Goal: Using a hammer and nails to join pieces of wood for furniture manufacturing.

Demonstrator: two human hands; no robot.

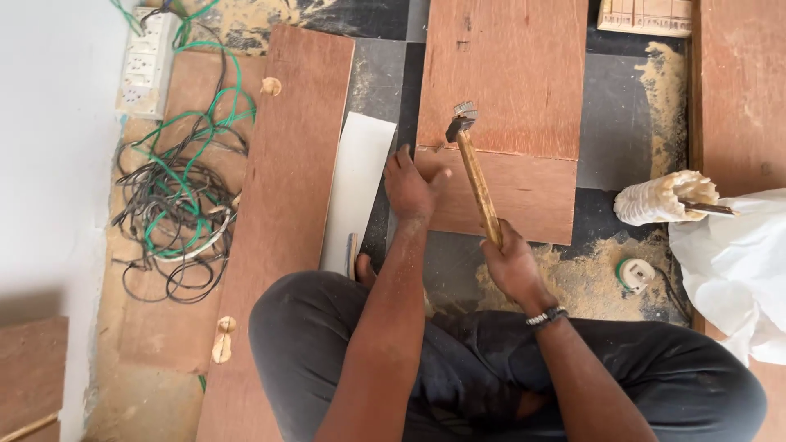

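Now, each line below told what you had in view.
Right hand: your right hand [514, 266] was closed around the lower end of the wooden handle of a hammer [475, 176], at centre frame.
Hammer: its metal head sat raised just above the near edge of the upper plywood sheet [503, 74], the handle slanting down to the right.
Left hand: your left hand [412, 184] lay pressed on the left edge of the smaller plywood panel [524, 196], fingers bent, thumb out; you gripped nothing that could be seen.
Panel: it lay on the dark floor, touching the upper sheet along a seam.
Long board: a long plywood board [282, 221] ran down the left of centre, with a pale strip [358, 188] just beside it.
Upper left: tangled cables [176, 196] and a white power strip [147, 61] lay by the wall.
Right side: a white wrapped roll [659, 200] rested near sawdust [594, 282] and a white plastic sheet [733, 262].
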